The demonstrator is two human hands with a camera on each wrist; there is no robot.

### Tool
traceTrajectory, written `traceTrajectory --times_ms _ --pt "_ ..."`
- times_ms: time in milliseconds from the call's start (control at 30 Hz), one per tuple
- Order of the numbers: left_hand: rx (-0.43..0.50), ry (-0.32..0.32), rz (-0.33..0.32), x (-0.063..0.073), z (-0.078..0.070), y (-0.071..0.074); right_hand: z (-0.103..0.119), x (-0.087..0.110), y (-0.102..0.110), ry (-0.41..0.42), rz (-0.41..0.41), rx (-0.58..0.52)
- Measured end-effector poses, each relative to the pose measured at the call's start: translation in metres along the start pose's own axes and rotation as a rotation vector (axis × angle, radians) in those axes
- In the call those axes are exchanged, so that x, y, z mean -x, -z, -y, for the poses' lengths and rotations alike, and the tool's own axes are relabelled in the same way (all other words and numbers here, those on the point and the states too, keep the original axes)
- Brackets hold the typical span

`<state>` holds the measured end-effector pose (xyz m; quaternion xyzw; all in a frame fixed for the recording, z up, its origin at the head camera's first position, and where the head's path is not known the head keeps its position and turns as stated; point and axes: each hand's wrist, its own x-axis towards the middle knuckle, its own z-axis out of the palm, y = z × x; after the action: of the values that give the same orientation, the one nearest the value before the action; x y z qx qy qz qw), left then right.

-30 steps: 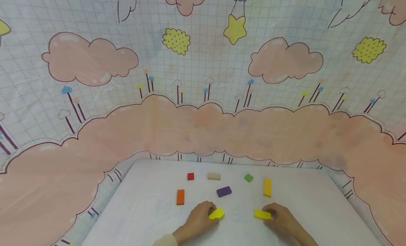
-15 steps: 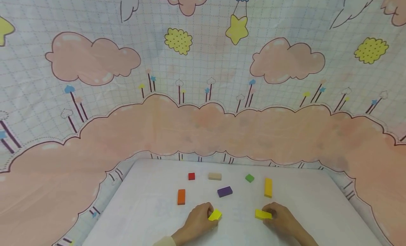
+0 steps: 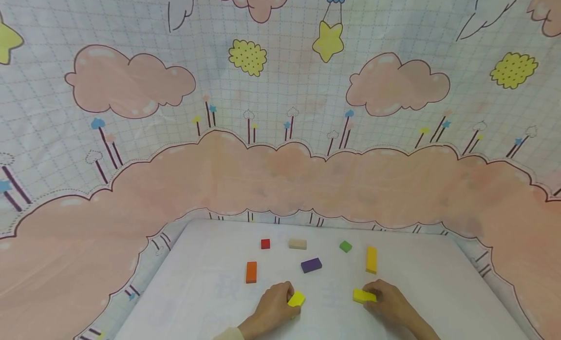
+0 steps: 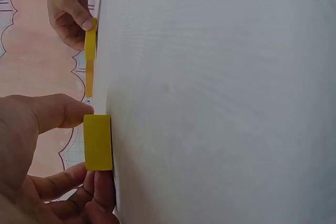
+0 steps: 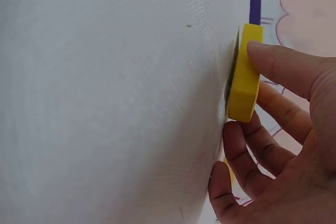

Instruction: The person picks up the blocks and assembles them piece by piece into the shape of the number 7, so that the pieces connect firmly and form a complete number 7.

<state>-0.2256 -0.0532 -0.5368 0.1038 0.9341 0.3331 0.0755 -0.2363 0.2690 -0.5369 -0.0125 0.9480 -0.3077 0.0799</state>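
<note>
In the head view, at lower centre, the left hand (image 3: 275, 303) pinches the left yellow block (image 3: 296, 299) at the worktop (image 3: 206, 262); farther right, the right hand (image 3: 387, 302) pinches the right yellow block (image 3: 363, 295), the gap seemingly giving each room. The purple block (image 3: 311, 265) lies above, apart.

Left wrist view, lower left: the left hand brackets its block's opposite ends, probably for steadiness.

Right wrist view, right edge: the right hand grips its block's sides, leaving the lower end uncovered.

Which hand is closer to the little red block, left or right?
Left. The left hand is on the near side of the red block, slightly to its right; the right hand is also on the near side, but much farther right.
</note>
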Motion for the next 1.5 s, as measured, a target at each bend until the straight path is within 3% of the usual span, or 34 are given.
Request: traceTrajectory --times_ms 267,500,700,933,1167,1500 --pt "-0.012 0.021 0.002 0.000 0.001 -0.001 0.002 -0.001 0.003 -0.007 0.008 -0.007" --pt "0.020 0.023 0.017 0.001 0.003 0.002 0.006 0.001 0.006 0.059 -0.018 -0.020" --pt "0.037 -0.024 0.028 0.000 0.010 0.006 0.010 0.000 0.007 0.088 -0.017 -0.024" --pt "0.068 -0.067 0.094 -0.001 0.018 0.016 0.016 -0.001 0.008 0.174 -0.028 0.006" --pt "0.069 -0.122 0.178 -0.002 0.026 0.023 0.017 -0.005 0.011 0.338 -0.059 0.060" --pt "0.064 -0.086 0.236 0.000 0.029 0.020 0.022 -0.008 0.013 0.356 -0.012 0.029"
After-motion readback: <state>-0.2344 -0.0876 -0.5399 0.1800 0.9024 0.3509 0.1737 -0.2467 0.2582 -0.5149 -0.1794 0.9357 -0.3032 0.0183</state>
